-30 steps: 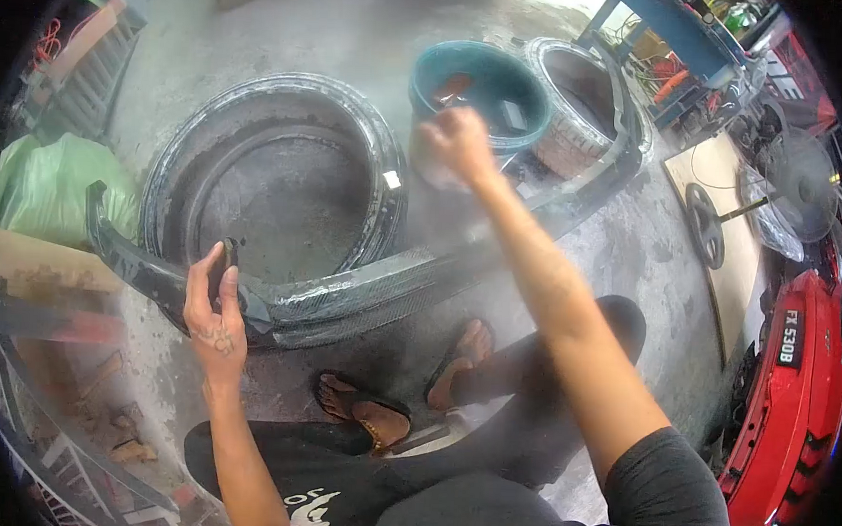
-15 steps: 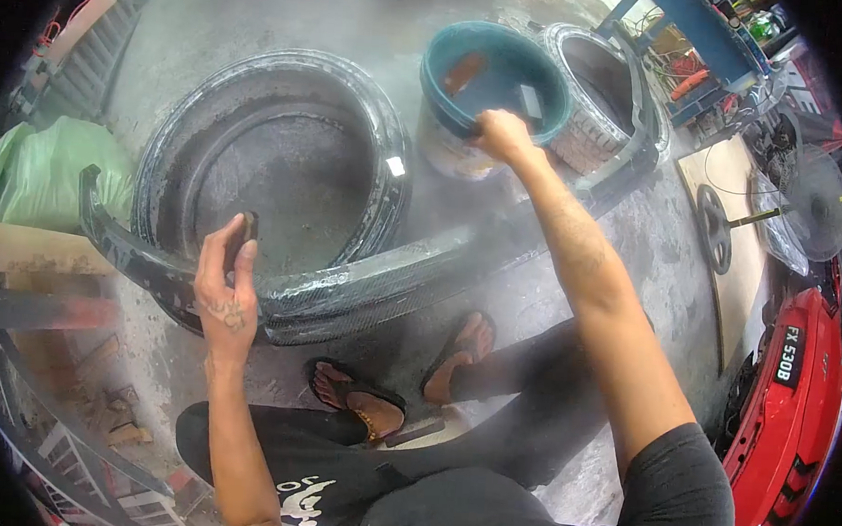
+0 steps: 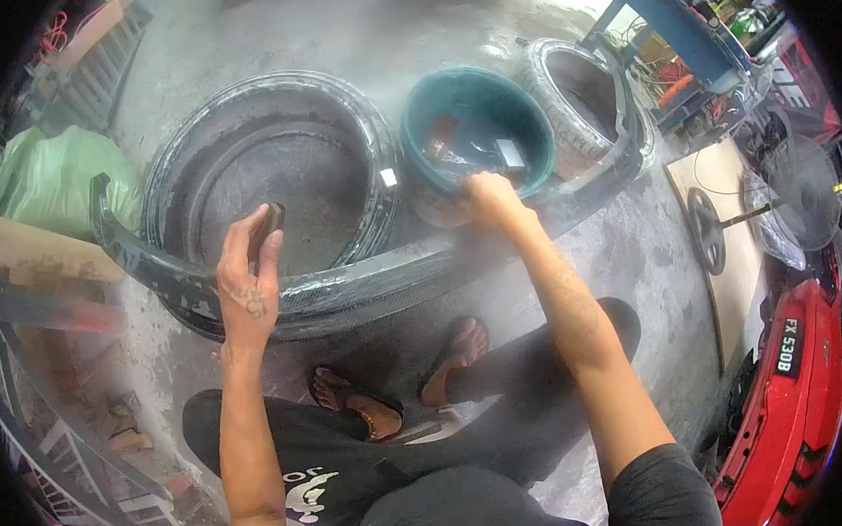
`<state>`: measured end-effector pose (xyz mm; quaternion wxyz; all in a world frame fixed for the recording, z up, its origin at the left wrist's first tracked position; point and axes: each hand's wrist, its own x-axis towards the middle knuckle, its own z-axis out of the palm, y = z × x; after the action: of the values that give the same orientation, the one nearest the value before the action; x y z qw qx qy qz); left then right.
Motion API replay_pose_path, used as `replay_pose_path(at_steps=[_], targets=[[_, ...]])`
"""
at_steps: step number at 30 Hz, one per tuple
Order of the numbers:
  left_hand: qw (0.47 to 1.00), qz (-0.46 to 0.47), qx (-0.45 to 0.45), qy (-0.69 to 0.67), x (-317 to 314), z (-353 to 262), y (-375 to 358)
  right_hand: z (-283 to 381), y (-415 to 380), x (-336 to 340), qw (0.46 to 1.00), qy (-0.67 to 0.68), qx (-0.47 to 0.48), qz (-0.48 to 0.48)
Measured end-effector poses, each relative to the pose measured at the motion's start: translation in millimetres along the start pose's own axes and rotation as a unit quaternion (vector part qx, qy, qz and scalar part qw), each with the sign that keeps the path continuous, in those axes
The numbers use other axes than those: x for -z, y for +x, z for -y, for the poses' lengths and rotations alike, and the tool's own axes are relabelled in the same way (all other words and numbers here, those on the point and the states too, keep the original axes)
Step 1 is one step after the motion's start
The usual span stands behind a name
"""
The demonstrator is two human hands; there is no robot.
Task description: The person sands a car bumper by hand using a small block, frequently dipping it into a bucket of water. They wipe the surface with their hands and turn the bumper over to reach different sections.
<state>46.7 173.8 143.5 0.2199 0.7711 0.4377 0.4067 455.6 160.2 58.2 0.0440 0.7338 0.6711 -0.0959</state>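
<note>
My left hand (image 3: 249,268) is raised over the near side of the left tyre (image 3: 380,137), its fingers and thumb closed on a small dark block (image 3: 271,223). My right hand (image 3: 493,198) grips the near rim of a teal bucket (image 3: 420,92). Inside the bucket are water, a reddish-brown piece (image 3: 441,136) and a pale rectangular piece (image 3: 510,154). In front of the left tyre runs a long, curved black strip (image 3: 372,294) with a carbon-like weave. It looks wet or dusty in patches and passes beneath my right forearm. Its right end reaches the second tyre (image 3: 550,79).
A green plastic bag (image 3: 59,182) and a cardboard box (image 3: 55,249) stand at the left. At the right are a wooden board (image 3: 718,231), a fan (image 3: 805,202) and a red car panel (image 3: 776,396). A blue bench (image 3: 685,39) stands at the back right.
My right hand has drawn the teal bucket toward me, close to the black strip. My left hand keeps its hold on the dark block and has shifted slightly right in view.
</note>
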Motion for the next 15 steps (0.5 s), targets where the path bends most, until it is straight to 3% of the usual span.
replay_pose_path(at_steps=[1, 3, 4, 7, 8, 9, 10, 11, 13, 15], targets=[[1.0, 0.003, -0.004, 0.001, -3.5, -5.5, -0.6, -0.8, -8.9, 5.0, 1.0, 0.004, -0.003, -0.002], [0.998, 0.006, 0.026, -0.055, -14.9, -15.8, -2.8, -0.9, -26.8, 14.0, 0.977, 0.205, 0.055, -0.025], [0.995, 0.026, 0.065, -0.074, -23.1, -22.5, -2.2, 6.1, -39.9, 27.6, 0.975, 0.213, 0.054, -0.031], [0.981, 0.103, 0.016, -0.166, -58.6, -67.1, 12.1, 35.8, -82.3, 72.7, 0.931, 0.342, 0.083, -0.099], [0.97, 0.127, -0.023, -0.205, -78.9, -80.5, 20.7, 41.0, -92.6, 79.2, 0.851, 0.522, 0.041, -0.05], [0.956, 0.151, -0.061, -0.244, -100.9, -92.2, 30.5, 44.3, -101.9, 84.0, 0.733, 0.68, 0.001, 0.001], [0.954, 0.173, -0.093, -0.228, -120.6, -103.1, 40.7, 45.5, -109.5, 87.1, 0.661, 0.75, -0.001, -0.006], [0.95, 0.194, -0.125, -0.211, -140.2, -112.1, 53.1, 39.5, -105.9, 82.0, 0.653, 0.757, 0.001, -0.016], [0.936, 0.24, -0.151, -0.21, -176.8, -123.6, 76.3, 24.4, -96.6, 68.3, 0.42, 0.907, 0.039, -0.022], [0.929, 0.267, -0.194, -0.165, -209.1, -132.9, 95.1, 7.1, -88.1, 61.1, 0.376, 0.924, 0.026, -0.06]])
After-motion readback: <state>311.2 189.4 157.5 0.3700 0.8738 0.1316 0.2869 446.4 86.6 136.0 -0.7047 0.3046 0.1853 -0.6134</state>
